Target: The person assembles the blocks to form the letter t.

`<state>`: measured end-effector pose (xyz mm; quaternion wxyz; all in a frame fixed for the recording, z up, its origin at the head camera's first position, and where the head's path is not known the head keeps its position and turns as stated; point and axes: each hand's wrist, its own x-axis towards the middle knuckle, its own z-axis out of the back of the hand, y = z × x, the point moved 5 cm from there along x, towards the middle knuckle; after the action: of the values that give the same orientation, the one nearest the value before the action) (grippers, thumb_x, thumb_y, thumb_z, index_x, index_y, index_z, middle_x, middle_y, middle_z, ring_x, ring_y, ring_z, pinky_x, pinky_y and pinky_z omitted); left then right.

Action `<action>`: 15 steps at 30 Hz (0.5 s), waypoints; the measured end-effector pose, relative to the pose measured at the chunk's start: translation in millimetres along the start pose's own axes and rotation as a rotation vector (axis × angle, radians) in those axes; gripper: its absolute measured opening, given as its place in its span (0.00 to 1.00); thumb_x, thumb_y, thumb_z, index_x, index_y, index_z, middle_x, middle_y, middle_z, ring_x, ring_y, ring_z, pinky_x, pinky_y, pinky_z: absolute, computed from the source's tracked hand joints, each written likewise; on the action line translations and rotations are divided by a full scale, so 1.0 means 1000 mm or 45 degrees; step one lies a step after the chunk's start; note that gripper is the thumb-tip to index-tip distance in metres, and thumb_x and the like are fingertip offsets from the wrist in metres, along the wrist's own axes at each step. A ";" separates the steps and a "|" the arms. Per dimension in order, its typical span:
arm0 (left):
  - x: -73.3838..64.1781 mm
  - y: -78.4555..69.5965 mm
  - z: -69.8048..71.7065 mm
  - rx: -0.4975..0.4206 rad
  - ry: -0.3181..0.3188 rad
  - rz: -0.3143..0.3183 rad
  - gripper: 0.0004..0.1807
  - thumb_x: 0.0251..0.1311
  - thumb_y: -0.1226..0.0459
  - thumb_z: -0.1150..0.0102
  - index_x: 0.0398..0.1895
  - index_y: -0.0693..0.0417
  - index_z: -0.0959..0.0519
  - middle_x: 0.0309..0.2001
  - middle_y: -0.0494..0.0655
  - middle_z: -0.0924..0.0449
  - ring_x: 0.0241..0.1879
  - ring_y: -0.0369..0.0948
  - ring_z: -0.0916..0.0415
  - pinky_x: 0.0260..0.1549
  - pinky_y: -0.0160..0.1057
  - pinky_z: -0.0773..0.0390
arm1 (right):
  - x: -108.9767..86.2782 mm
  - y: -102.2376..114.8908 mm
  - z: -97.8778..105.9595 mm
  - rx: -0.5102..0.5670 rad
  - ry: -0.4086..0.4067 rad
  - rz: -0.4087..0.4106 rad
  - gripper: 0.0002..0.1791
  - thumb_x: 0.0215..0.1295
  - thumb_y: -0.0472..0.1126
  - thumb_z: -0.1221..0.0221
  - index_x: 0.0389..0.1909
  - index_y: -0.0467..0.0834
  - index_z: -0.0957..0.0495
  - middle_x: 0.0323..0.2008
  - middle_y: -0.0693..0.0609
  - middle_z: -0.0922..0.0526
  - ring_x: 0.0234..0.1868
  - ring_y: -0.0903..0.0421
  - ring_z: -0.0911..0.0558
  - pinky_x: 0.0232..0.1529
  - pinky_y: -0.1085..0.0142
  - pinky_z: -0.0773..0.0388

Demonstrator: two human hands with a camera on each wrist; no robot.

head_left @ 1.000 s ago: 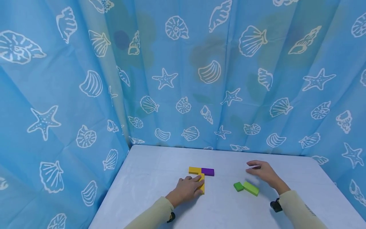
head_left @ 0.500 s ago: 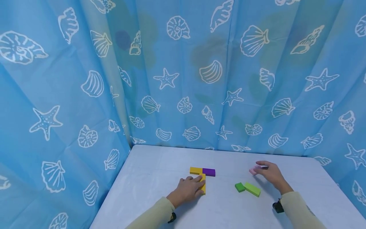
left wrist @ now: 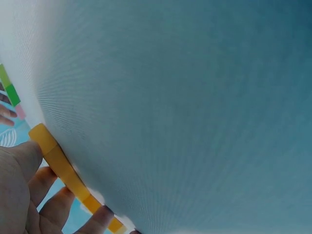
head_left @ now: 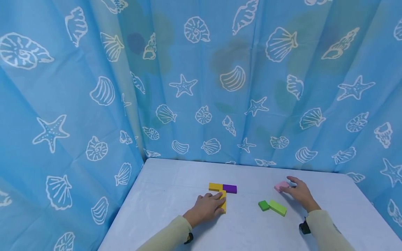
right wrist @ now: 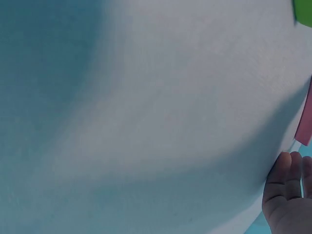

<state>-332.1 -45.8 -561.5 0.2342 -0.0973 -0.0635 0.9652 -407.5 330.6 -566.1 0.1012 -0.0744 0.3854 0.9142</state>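
Observation:
My left hand (head_left: 205, 206) holds an upright-running yellow block (head_left: 224, 206) on the table, thumb at its near end and a fingertip at its far end. In the left wrist view the thumb and fingers lie along the yellow block (left wrist: 61, 163). Beyond it, another yellow block (head_left: 215, 187) and a purple block (head_left: 230, 189) lie end to end. My right hand (head_left: 299, 194) is at a pink block (head_left: 281, 186), fingers spread and the thumb close to or touching it. The right wrist view shows fairly straight fingers apart from the pink block (right wrist: 305, 119).
A dark green block (head_left: 263, 205) and a longer light green block (head_left: 277, 208) lie near each other, in front of the pink block. The table (head_left: 176, 174) has a white cover. A blue shell-patterned curtain (head_left: 194, 87) stands behind it and along the left.
The pink block came into view in my right hand's fingers, which then loosened and spread from it. My left hand stays on the yellow block. The head view shifted slightly.

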 end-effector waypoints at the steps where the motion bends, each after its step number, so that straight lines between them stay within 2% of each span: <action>1: 0.000 0.000 0.000 0.000 0.002 0.001 0.29 0.69 0.41 0.52 0.73 0.28 0.36 0.75 0.30 0.41 0.68 0.50 0.34 0.60 0.64 0.30 | 0.000 0.000 -0.001 0.005 0.006 -0.006 0.52 0.62 0.59 0.36 0.76 0.36 0.51 0.73 0.26 0.51 0.70 0.26 0.45 0.65 0.33 0.39; 15: -0.001 -0.002 0.002 -0.007 0.007 0.018 0.29 0.69 0.42 0.51 0.73 0.29 0.36 0.75 0.31 0.41 0.68 0.49 0.34 0.60 0.65 0.30 | 0.003 -0.001 -0.007 0.034 0.013 -0.044 0.50 0.61 0.55 0.33 0.73 0.32 0.46 0.69 0.25 0.43 0.67 0.28 0.41 0.66 0.34 0.39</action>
<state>-331.1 -44.5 -559.4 0.2273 -0.1013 -0.0647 0.9664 -409.7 326.2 -572.1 0.1159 -0.0844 0.3968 0.9067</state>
